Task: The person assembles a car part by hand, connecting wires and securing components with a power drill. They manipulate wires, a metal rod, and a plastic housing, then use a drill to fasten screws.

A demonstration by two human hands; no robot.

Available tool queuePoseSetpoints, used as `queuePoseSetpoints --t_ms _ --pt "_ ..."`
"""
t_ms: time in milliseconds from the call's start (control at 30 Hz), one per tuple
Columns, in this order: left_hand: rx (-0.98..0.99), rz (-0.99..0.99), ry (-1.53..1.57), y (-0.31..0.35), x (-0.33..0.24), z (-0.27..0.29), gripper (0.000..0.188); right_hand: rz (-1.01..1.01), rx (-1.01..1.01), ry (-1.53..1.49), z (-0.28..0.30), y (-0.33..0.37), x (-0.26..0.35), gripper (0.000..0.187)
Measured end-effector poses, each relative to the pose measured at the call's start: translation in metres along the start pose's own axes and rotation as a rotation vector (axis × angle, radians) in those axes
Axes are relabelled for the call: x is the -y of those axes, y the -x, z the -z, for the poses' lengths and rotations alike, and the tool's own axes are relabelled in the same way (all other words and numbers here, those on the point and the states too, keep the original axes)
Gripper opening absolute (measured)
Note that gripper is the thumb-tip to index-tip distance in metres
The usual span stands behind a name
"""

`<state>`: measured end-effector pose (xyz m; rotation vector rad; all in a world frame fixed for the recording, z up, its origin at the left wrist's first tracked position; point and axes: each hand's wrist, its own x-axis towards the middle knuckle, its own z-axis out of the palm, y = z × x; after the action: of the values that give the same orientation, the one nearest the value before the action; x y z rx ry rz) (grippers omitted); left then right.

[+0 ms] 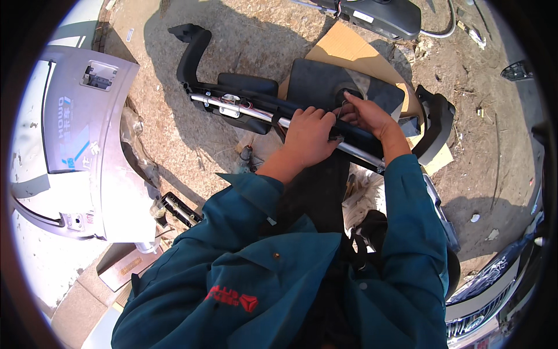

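Note:
A long truck mirror assembly (261, 114) lies crosswise before me, with black curved end arms and a bare metal tube (222, 106) along its near side. My left hand (310, 134) is wrapped over the middle of the tube, its fingers closed on it. Just right of it, my right hand (368, 115) is closed in a pinch at a dark round part by the black mirror housing (311, 75). What sits between the right fingertips is too small to make out. Wiring and a bracket show along the tube's left half.
Cardboard (340, 46) lies under the housing on dirt ground. A second black mirror unit (381, 17) is at the top. To the left stands a silver vehicle door (99, 134). A black slotted part (181, 209) lies near my left sleeve, and a chrome grille (479, 317) at lower right.

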<state>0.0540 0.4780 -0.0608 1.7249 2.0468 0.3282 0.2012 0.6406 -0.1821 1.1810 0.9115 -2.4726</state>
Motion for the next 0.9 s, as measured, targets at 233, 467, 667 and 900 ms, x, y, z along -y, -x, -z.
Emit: queuePoseSetpoints --t_ms 233,467,667,900 --pt "-0.036 -0.09 -0.075 0.003 -0.005 -0.021 0.028 0.011 -0.031 0.034 0.002 0.001 0.0 0.065" --pt "-0.074 -0.037 -0.034 0.002 -0.003 -0.033 0.025 0.053 -0.105 0.255 -0.005 0.006 0.004 0.07" --pt "-0.106 0.087 0.124 0.007 -0.002 -0.03 0.026 0.174 -0.127 0.345 -0.006 0.015 0.003 0.064" --pt "-0.019 0.161 0.278 0.011 0.003 -0.026 0.029 0.317 -0.346 0.448 0.011 0.045 -0.008 0.05"
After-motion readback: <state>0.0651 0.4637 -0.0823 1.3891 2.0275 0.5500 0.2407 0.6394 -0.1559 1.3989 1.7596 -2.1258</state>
